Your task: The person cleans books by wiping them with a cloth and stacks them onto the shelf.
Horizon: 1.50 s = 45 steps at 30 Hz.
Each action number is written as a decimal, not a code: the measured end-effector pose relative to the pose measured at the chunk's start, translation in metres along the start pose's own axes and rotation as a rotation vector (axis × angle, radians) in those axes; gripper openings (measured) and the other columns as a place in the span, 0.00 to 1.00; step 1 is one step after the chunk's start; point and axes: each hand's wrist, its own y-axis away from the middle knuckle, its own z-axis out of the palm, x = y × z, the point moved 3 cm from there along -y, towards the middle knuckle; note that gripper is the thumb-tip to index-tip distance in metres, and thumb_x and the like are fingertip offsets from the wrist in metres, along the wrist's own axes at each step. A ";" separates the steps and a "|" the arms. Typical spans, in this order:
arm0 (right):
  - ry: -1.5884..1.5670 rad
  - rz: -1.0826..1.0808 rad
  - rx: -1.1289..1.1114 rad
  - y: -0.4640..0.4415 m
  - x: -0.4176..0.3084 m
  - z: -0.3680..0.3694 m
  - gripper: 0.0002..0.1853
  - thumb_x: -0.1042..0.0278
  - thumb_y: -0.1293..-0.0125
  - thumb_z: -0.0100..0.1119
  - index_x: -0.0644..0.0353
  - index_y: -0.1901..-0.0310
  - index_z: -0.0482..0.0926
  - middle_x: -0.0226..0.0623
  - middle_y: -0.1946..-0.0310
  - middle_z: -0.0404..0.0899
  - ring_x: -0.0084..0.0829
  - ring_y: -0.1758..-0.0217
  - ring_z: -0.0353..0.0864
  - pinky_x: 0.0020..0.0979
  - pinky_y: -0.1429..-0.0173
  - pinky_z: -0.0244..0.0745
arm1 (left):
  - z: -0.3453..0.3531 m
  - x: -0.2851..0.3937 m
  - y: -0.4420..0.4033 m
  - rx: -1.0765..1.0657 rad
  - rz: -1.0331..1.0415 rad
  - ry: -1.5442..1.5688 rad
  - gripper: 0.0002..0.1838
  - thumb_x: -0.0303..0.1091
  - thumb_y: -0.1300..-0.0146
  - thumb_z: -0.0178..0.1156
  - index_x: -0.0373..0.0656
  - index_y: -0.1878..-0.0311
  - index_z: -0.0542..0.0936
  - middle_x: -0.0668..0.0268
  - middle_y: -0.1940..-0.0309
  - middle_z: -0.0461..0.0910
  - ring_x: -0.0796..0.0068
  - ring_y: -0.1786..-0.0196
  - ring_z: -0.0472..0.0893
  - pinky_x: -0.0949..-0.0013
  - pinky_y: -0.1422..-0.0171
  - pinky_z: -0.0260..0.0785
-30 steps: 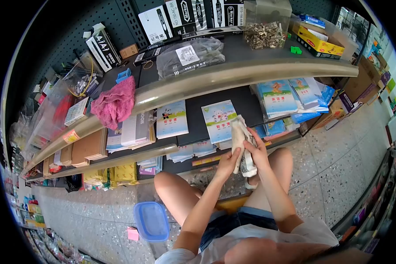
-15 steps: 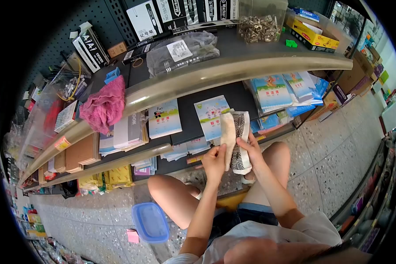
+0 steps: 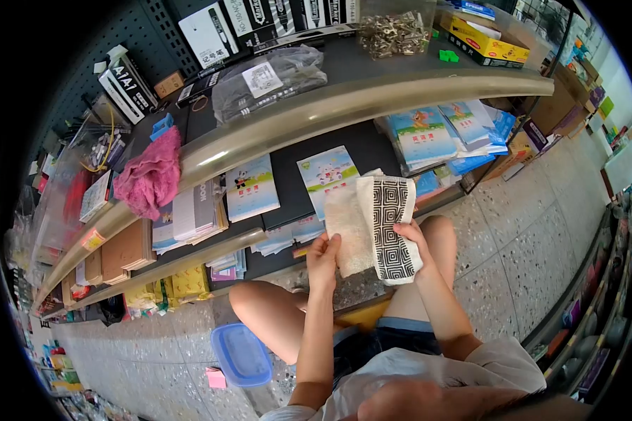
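Cloth [image 3: 376, 228], cream with black-patterned band, one: spread between both hands before the shelf [image 3: 286, 174]. Left hand [image 3: 322, 257]: thumb and fingers pinched on the cream edge. Right hand [image 3: 415, 240]: clamped on the patterned side, thumb uppermost. Booklet [image 3: 328, 170]: partly behind the cloth's upper edge. Risks, as I judge remotely: slackened pinch could drop cloth to the floor [image 3: 523, 242]; forward swing could push the booklet askew.

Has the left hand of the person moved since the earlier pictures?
Yes. The left hand has moved leftward in the view, nearer to the panda booklet on the shelf.
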 end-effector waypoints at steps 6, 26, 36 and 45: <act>-0.091 0.080 -0.016 0.007 0.006 -0.020 0.24 0.69 0.43 0.56 0.64 0.44 0.71 0.43 0.57 0.81 0.33 0.59 0.84 0.34 0.56 0.84 | 0.026 0.014 0.023 0.170 0.356 -0.514 0.20 0.30 0.34 0.59 0.35 0.41 0.71 0.61 0.51 0.76 0.74 0.51 0.76 0.72 0.48 0.69; 0.383 -0.042 0.203 -0.012 -0.002 -0.073 0.22 0.78 0.39 0.56 0.64 0.41 0.70 0.35 0.53 0.81 0.25 0.54 0.81 0.26 0.48 0.76 | -0.039 0.073 0.023 0.084 0.311 -0.087 0.10 0.33 0.31 0.56 0.39 0.51 0.74 0.67 0.59 0.80 0.82 0.59 0.76 0.77 0.53 0.70; 0.446 -0.244 0.091 0.000 0.019 -0.006 0.22 0.67 0.34 0.57 0.65 0.41 0.67 0.36 0.48 0.74 0.25 0.44 0.71 0.28 0.38 0.64 | 0.068 0.048 0.067 -0.036 0.694 -1.023 0.17 0.27 0.43 0.61 0.39 0.49 0.75 0.51 0.55 0.79 0.52 0.53 0.81 0.59 0.49 0.72; 0.114 -0.102 0.139 0.003 0.005 -0.039 0.26 0.73 0.41 0.63 0.62 0.41 0.69 0.36 0.49 0.78 0.28 0.49 0.79 0.30 0.45 0.75 | 0.054 0.030 0.059 -0.115 0.389 -0.682 0.22 0.36 0.39 0.63 0.32 0.46 0.75 0.49 0.44 0.76 0.59 0.43 0.77 0.65 0.40 0.68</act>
